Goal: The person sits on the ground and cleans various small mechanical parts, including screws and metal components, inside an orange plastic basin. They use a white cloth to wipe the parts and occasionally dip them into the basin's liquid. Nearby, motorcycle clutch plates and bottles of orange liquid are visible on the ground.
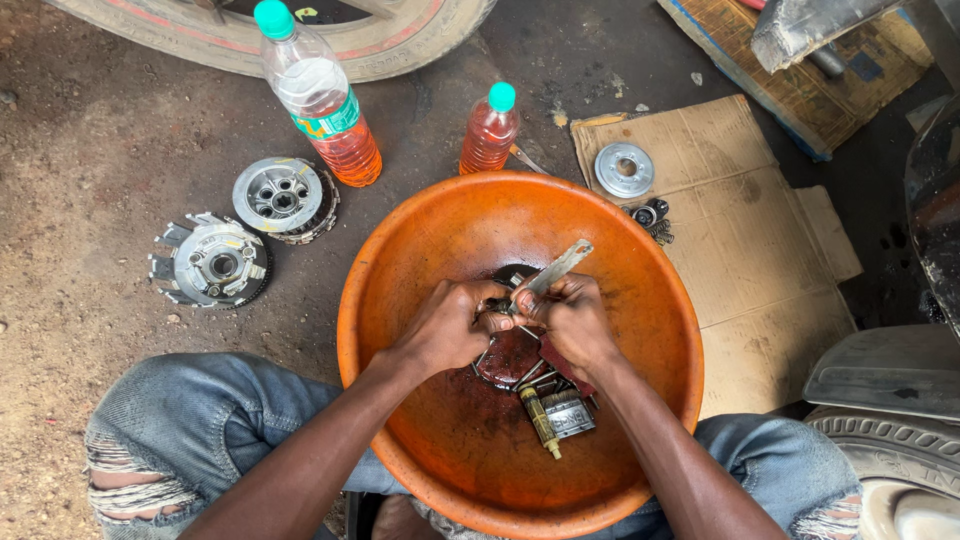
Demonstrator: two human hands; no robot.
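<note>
Orange basin | both hands' fingers grip metal strip | green-capped bottles behind

Both forearms reach forward over the orange basin and converge above its middle, where the left hand and right hand meet knuckle to knuckle, fingers curled tight.

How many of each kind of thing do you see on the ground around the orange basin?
Plastic bottles: 2
Round metal clutch parts on the dirt: 2
Metal disc on the cardboard: 1
Total: 5
</note>
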